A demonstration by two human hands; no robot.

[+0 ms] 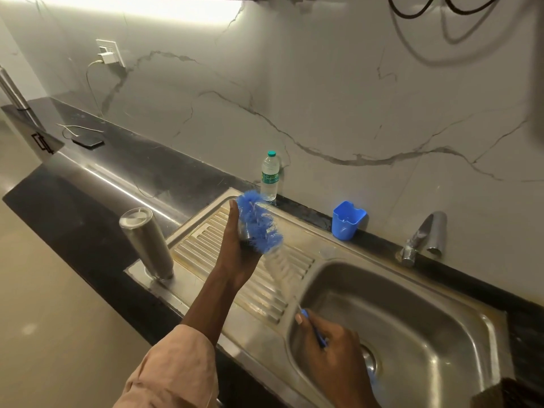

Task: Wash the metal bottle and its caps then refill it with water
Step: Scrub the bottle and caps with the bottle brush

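The biggest thing under your hands is the sink point(426, 343), one basin with one ribbed draining board to its left, and that is where most of the risk sits. Your metal bottle point(147, 242) stands upside down at the near left corner of the board, tall, narrow and leaning in this view; I judge that a stray elbow or sleeve could tip it onto the dark counter point(73, 207) or the floor.

Your left hand point(238, 248) is raised over the board, fingers curled round something small and metallic, which I take to be a cap point(244, 235), though most of it is hidden. Your right hand point(326, 348) grips the blue handle of the brush point(257, 223), thumb laid along it, while the blue bristles work against the cap. The brush stem looks thin and springy, so a hard stroke could flick the cap out of your hold and into the basin, towards the drain. Wet metal will likely be slippery too.

Counted, largest to smallest:
- One sink.
- One metal bottle.
- One tap point(424, 237) at the back wall, with no water visibly running.
- One plastic water bottle point(270, 179), standing behind the board; a wide brush swing might knock it.
- One brush.
- One blue cup point(347, 220) against the wall.
- One phone point(88, 140) on the far counter, on a charging lead.
- One cap in view; I cannot see any second cap.
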